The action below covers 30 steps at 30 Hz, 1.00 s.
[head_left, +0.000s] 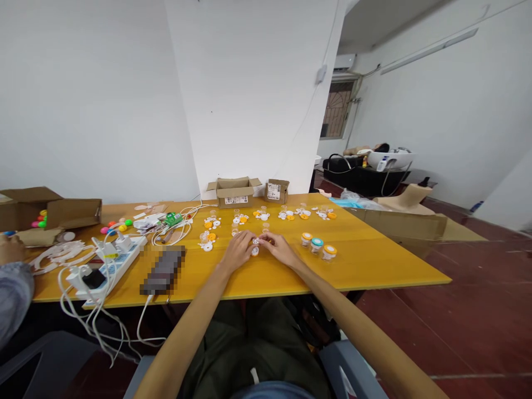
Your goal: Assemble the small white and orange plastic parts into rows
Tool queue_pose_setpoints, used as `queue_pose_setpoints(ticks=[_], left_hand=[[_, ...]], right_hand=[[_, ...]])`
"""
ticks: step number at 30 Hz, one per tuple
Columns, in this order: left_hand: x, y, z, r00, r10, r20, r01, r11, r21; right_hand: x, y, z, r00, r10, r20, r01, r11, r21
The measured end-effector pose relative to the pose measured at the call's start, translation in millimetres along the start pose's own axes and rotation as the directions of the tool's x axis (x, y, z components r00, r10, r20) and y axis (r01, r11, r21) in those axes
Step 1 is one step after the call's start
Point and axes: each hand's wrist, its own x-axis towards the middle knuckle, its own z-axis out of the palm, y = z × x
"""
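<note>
My left hand (238,250) and my right hand (281,249) meet over the middle of the table, fingertips close together. Between them they pinch a small white plastic piece (256,241) with dark holes or marks. Just below it, by my left fingers, is a small round white and orange part (255,251). Behind my hands stand a small clear jar (266,227) and another clear jar (235,227), partly hidden. To the right are three closed clear jars: one with an orange lid (306,236), one with a blue lid (317,243), one with an orange lid (330,250).
Several groups of orange and white discs (211,237) and clear jars lie along the table (366,260). Cardboard boxes (235,194) stand at the back. Leftward are a blurred dark device (164,270), a power strip (114,271) with cables, and another person's sleeve (16,291).
</note>
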Motion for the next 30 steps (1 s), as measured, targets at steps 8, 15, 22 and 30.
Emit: queue_pose_setpoints(ticks=[8, 15, 22, 30], left_hand=[[-1.4, -1.6, 0.6, 0.998, -0.037, 0.046, 0.039, 0.999, -0.027], [-1.6, -0.6, -0.1, 0.998, -0.040, 0.044, 0.042, 0.998, -0.051], [-0.4, 1.2, -1.5, 0.998, -0.044, 0.046, 0.047, 0.996, -0.073], [-0.5, 0.5, -0.6, 0.993, -0.067, 0.093, 0.075, 0.994, -0.078]], right_hand=[[-1.3, -4.8, 0.4, 1.000, 0.005, -0.014, -0.006, 1.000, -0.028], [-1.2, -4.2, -0.5, 1.000, 0.003, 0.022, -0.001, 0.995, -0.096], [-1.9, -3.8, -1.0, 1.000, -0.029, -0.012, 0.027, 0.988, -0.155], [-2.5, -7.0, -0.1, 0.998, -0.039, 0.042, 0.047, 0.977, -0.207]])
